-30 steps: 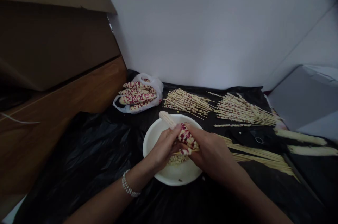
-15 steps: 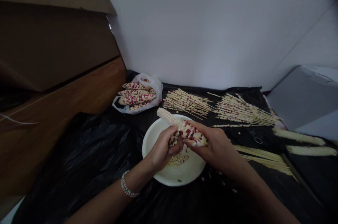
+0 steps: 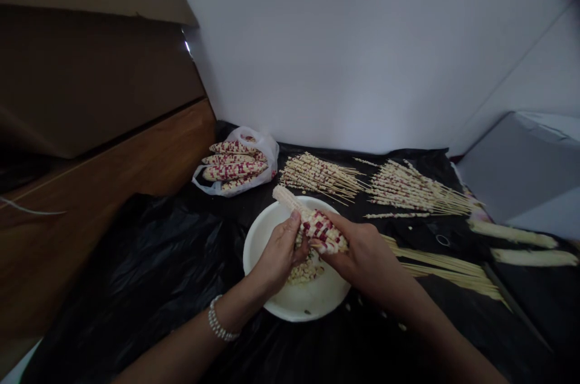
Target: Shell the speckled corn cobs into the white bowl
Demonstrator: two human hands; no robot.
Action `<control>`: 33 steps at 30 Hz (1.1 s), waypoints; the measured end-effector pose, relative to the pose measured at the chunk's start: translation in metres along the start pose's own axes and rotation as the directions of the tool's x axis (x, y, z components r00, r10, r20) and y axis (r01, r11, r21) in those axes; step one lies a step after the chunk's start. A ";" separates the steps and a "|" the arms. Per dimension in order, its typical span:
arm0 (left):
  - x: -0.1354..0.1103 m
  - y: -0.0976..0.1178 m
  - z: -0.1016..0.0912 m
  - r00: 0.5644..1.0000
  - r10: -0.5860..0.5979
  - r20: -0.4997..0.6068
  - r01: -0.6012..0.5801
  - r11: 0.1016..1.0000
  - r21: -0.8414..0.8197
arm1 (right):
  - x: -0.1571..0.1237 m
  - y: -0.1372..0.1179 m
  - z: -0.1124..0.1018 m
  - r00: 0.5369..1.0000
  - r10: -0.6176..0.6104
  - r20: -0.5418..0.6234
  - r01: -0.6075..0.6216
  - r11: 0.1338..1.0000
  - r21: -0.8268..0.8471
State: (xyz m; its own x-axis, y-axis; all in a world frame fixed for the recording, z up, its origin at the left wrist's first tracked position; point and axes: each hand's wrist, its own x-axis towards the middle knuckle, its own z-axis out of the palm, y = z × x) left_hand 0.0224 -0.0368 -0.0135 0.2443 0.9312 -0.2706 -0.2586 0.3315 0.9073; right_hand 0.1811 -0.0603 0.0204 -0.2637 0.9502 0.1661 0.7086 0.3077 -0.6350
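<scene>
Above a white bowl [image 3: 308,310], both of my hands grip one ear of corn [image 3: 324,230], its kernels a mix of cream and dark red. The upper left end of the ear is a bare cob with the kernels gone. My left hand [image 3: 281,254] is closed round the near side of the ear, its thumb pressed along the cob. Wrapped around the lower right end is my right hand [image 3: 362,251], the thumb side close to the kernels. Loose kernels [image 3: 304,272] lie in the bottom of the bowl, partly hidden by my left hand.
Behind the bowl, a plastic bag [image 3: 269,151] holds several corn ears [image 3: 235,169]. Kernel-threaded skewers lie in two piles, a middle pile [image 3: 319,176] and a right pile [image 3: 408,188]. Bare sticks [image 3: 453,272] and two stripped cobs [image 3: 534,257] rest at right on black plastic sheeting [image 3: 172,269].
The ear has shifted slightly, its right end moving left and a little down. My right hand has moved left with it, and my left thumb now lies higher on the cob.
</scene>
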 end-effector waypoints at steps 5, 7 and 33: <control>0.001 -0.003 -0.002 0.995 -0.015 0.102 0.024 0.996 -0.090 | 0.001 0.001 -0.001 1.000 -0.013 0.010 0.013 1.000 -0.006; 0.001 -0.004 -0.001 0.995 -0.001 0.104 0.010 0.996 -0.086 | 0.002 0.001 0.001 1.000 0.002 0.024 -0.002 1.000 -0.017; 0.001 -0.006 0.000 0.992 0.082 0.095 -0.075 0.995 -0.072 | 0.004 0.005 -0.014 0.995 -0.046 0.093 0.014 0.950 0.311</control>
State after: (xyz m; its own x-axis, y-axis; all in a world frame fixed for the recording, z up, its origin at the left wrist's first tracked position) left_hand 0.0244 -0.0379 -0.0191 0.3103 0.9365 -0.1633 -0.3426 0.2704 0.8997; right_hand 0.1930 -0.0541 0.0284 -0.3555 0.9264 0.1240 0.4657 0.2906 -0.8359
